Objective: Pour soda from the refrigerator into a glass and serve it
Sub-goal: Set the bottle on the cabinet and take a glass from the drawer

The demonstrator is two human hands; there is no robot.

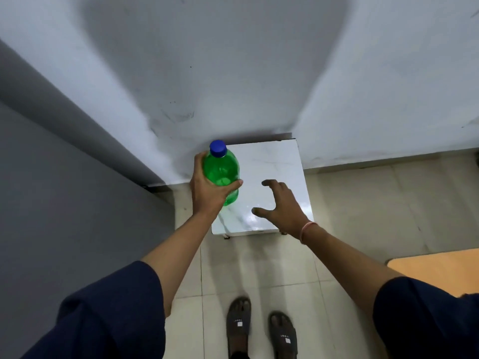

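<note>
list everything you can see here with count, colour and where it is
bottle: 1, green with blue cap, held over the small table's left side
small table: 1, white marble-look top, against the wall
wooden surface: 1, orange-brown, right edge
floor: pale tiles
wall: white-grey, scuffed
slippers: 2, dark grey, bottom centre
wrist thread: 1, pinkish, right wrist
left hand: gripping the bottle
right hand: open above the table, empty
sleeves: 2, navy

Bottle (220, 174) base hidden behind fingers (234, 184); liquid lvl maybe unclear.
</note>
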